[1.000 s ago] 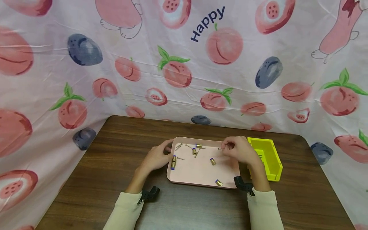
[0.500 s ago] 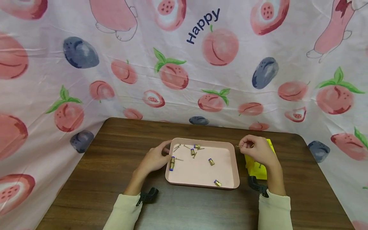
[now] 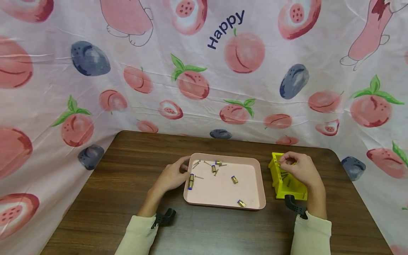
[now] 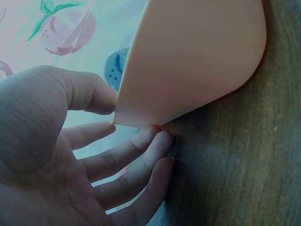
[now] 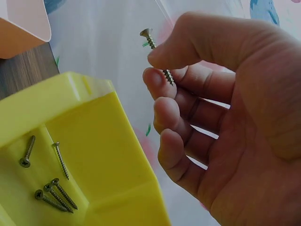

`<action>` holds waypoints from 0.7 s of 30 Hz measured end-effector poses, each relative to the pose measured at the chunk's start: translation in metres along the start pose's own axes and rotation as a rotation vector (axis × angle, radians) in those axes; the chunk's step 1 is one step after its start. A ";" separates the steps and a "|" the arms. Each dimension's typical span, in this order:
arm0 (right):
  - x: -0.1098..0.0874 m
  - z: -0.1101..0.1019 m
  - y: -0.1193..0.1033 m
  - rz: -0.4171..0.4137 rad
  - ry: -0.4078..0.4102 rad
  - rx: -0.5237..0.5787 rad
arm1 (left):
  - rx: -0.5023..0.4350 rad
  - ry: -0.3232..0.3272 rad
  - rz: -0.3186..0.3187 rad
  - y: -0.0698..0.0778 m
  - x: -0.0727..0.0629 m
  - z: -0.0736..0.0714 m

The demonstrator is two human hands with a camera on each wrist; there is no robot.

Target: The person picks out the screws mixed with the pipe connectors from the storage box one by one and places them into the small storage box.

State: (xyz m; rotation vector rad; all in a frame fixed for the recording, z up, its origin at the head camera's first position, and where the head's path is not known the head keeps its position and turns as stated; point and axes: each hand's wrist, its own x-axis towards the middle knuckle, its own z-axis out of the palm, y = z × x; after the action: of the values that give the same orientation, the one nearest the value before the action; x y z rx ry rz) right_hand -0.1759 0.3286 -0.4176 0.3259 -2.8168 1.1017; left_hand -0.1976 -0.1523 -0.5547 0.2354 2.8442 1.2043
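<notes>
My left hand (image 3: 172, 175) holds the left edge of a pink tray (image 3: 220, 198). In the left wrist view its thumb (image 4: 91, 96) is at the rim and the other fingertips touch the outer wall and lower edge. A screw (image 5: 147, 34) is pinched between the thumb and index finger of my right hand (image 3: 301, 168), head outward, above a yellow bin (image 3: 291, 194). Several screws (image 5: 60, 195) lie inside that bin. Brass fittings with blue ends, such as one fitting (image 3: 234, 180), and several screws (image 3: 199, 177) are spread over the tray.
The bin stands just right of the tray on a dark wooden table (image 3: 223, 230). A fruit-printed cloth (image 3: 191, 117) hangs behind and along the sides. Black wrist cameras (image 3: 165, 216) sit on both wrists.
The right hand has carried the screw from the tray's upper right, rightward past its rim, to above the yellow bin. The left hand has stayed at the tray's left edge.
</notes>
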 end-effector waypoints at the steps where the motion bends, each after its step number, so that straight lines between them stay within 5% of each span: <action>1: 0.000 -0.001 0.000 0.005 -0.003 0.002 | 0.003 0.001 0.003 0.000 0.000 0.000; 13: -0.006 -0.003 0.002 0.047 -0.021 0.011 | -0.006 -0.019 -0.013 0.003 -0.001 0.001; 21: -0.006 -0.005 0.005 0.053 0.049 -0.033 | -0.009 -0.006 -0.010 -0.002 0.002 0.002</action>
State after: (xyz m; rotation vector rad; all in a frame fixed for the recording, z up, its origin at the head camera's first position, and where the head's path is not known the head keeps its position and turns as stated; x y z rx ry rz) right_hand -0.1714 0.3364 -0.4182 0.2195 -2.8120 1.0564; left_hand -0.1998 -0.1520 -0.5570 0.2231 2.8309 1.2119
